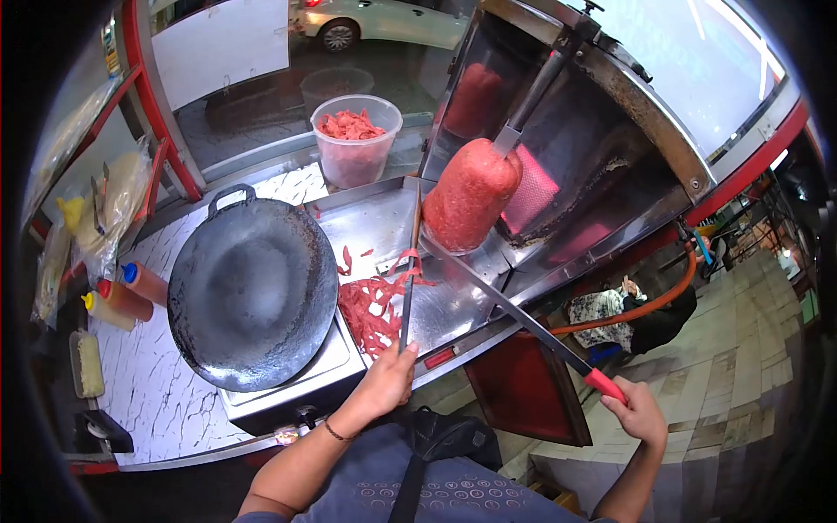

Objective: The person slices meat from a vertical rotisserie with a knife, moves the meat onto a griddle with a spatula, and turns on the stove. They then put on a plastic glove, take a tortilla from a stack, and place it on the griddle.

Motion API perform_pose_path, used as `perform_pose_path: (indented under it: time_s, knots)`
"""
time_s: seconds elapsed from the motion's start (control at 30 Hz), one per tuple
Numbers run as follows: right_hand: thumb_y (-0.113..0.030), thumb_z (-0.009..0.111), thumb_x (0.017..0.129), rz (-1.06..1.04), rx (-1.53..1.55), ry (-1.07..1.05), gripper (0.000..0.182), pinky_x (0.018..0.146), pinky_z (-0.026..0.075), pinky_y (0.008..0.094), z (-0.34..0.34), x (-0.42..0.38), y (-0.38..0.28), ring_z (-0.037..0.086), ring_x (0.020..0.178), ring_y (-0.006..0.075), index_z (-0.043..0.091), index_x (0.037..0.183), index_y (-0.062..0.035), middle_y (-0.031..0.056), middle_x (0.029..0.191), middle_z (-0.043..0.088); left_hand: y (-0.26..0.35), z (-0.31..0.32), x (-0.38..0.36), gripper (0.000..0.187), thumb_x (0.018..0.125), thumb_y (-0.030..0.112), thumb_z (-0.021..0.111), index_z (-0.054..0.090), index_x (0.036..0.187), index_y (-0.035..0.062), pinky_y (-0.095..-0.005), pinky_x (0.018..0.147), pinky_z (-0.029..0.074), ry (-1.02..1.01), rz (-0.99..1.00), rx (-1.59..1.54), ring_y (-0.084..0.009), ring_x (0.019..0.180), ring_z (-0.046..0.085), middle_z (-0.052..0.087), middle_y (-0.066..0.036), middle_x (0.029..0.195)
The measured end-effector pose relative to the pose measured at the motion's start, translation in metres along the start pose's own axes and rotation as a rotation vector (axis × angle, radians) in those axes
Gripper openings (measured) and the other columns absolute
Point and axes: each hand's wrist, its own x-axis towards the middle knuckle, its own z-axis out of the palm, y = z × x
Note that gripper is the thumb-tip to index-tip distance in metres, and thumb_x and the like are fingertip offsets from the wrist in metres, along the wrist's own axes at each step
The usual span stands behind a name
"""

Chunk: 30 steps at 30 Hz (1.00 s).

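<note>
My right hand is wrapped round the red handle of a long knife. Its blade slants up and left, with the tip near the base of the meat cone on the upright spit. In my left hand is a long, thin, dark metal tool, held upright over the tray, its exact kind unclear. Thin strips of reddish meat are heaped in the metal tray just left of this tool, and one strip overlaps the tool in this view.
A black round pan rests on a stove to the left. Behind the tray stands a clear bucket of meat pieces. Sauce bottles line the counter's left side. The grill's metal housing encloses the spit; an orange hose runs below.
</note>
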Motion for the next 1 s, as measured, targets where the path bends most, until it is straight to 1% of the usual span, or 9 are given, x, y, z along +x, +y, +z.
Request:
perform_pose_path:
  time_s: [0.07, 0.1, 0.27, 0.4, 0.57, 0.67, 0.8, 0.87, 1.0]
  knots:
    - [-0.019, 0.066, 0.085, -0.024, 0.125, 0.090, 0.022, 0.050, 0.036, 0.0326, 0.011, -0.005, 0.006, 0.043, 0.052, 0.0141, 0.054, 0.079, -0.0017, 0.0066, 0.055, 0.043, -0.002, 0.001, 0.008, 0.032, 0.103, 0.036, 0.038, 0.042, 0.093, 0.0063, -0.0326, 0.044, 0.036, 0.029, 0.007, 0.133, -0.0162, 0.045, 0.043, 0.043, -0.003, 0.057]
    - [-0.018, 0.066, 0.085, 0.010, 0.130, 0.060, 0.020, 0.055, 0.039, 0.0368, 0.013, -0.006, 0.010, 0.047, 0.053, 0.0250, 0.058, 0.083, 0.0002, 0.0141, 0.060, 0.047, -0.005, 0.000, 0.014, 0.036, 0.103, 0.037, 0.038, 0.044, 0.096, 0.0018, -0.0365, 0.051, 0.044, 0.057, 0.011, 0.272, -0.0222, 0.050, 0.053, 0.051, -0.009, 0.061]
    - [-0.023, 0.060, 0.092, -0.048, 0.281, 0.228, 0.023, 0.053, 0.041, 0.0366, 0.095, 0.045, -0.025, 0.053, 0.054, 0.0270, 0.059, 0.098, -0.0014, 0.0159, 0.063, 0.051, -0.019, 0.009, 0.034, 0.049, 0.101, 0.037, 0.039, 0.046, 0.108, -0.0105, -0.0469, 0.086, 0.044, 0.130, 0.191, 0.589, -0.0453, 0.094, 0.060, 0.060, -0.032, 0.088]
    - [-0.023, 0.058, 0.094, -0.198, 0.437, 0.477, 0.022, 0.056, 0.043, 0.0442, 0.160, 0.124, -0.072, 0.061, 0.064, 0.0413, 0.056, 0.099, -0.0017, 0.0220, 0.068, 0.057, -0.010, 0.017, 0.031, 0.047, 0.101, 0.036, 0.039, 0.047, 0.106, -0.0107, -0.0461, 0.081, 0.047, 0.111, 0.142, 0.602, -0.0430, 0.088, 0.063, 0.061, -0.029, 0.085]
    - [-0.020, 0.056, 0.094, -0.249, 0.539, 0.462, 0.020, 0.058, 0.044, 0.0484, 0.178, 0.194, -0.102, 0.062, 0.073, 0.0449, 0.054, 0.099, -0.0013, 0.0244, 0.072, 0.060, -0.012, 0.019, 0.036, 0.046, 0.101, 0.035, 0.041, 0.047, 0.107, -0.0100, -0.0447, 0.078, 0.047, 0.135, 0.144, 0.563, -0.0410, 0.084, 0.064, 0.061, -0.028, 0.082]
    - [-0.018, 0.054, 0.095, -0.224, 0.538, 0.446, 0.026, 0.061, 0.047, 0.0360, 0.230, 0.156, -0.065, 0.061, 0.063, 0.0241, 0.056, 0.118, -0.0038, 0.0154, 0.073, 0.059, -0.005, 0.017, 0.039, 0.048, 0.100, 0.036, 0.041, 0.048, 0.106, -0.0110, -0.0459, 0.080, 0.047, 0.142, 0.166, 0.552, -0.0435, 0.087, 0.063, 0.061, -0.030, 0.084]
    - [-0.017, 0.054, 0.095, -0.175, 0.519, 0.352, 0.035, 0.070, 0.050, 0.0352, 0.247, 0.144, -0.045, 0.062, 0.072, 0.0217, 0.053, 0.129, -0.0065, 0.0104, 0.080, 0.063, -0.014, 0.019, 0.043, 0.049, 0.100, 0.038, 0.040, 0.049, 0.106, -0.0104, -0.0488, 0.082, 0.046, 0.181, 0.219, 0.602, -0.0479, 0.092, 0.062, 0.062, -0.033, 0.088]
    - [-0.021, 0.055, 0.095, -0.333, 0.564, 0.432, 0.028, 0.070, 0.050, 0.0436, 0.217, 0.173, -0.072, 0.065, 0.081, 0.0415, 0.055, 0.115, -0.0025, 0.0229, 0.084, 0.063, -0.009, 0.021, 0.044, 0.049, 0.100, 0.038, 0.040, 0.050, 0.106, -0.0097, -0.0485, 0.080, 0.046, 0.167, 0.187, 0.570, -0.0473, 0.089, 0.062, 0.063, -0.031, 0.086]
    - [-0.021, 0.055, 0.095, -0.232, 0.546, 0.333, 0.028, 0.070, 0.050, 0.0443, 0.215, 0.170, -0.067, 0.064, 0.085, 0.0437, 0.055, 0.115, -0.0022, 0.0248, 0.089, 0.063, -0.013, 0.025, 0.055, 0.051, 0.102, 0.040, 0.038, 0.050, 0.107, -0.0095, -0.0451, 0.083, 0.045, 0.176, 0.202, 0.466, -0.0430, 0.091, 0.062, 0.061, -0.029, 0.086]
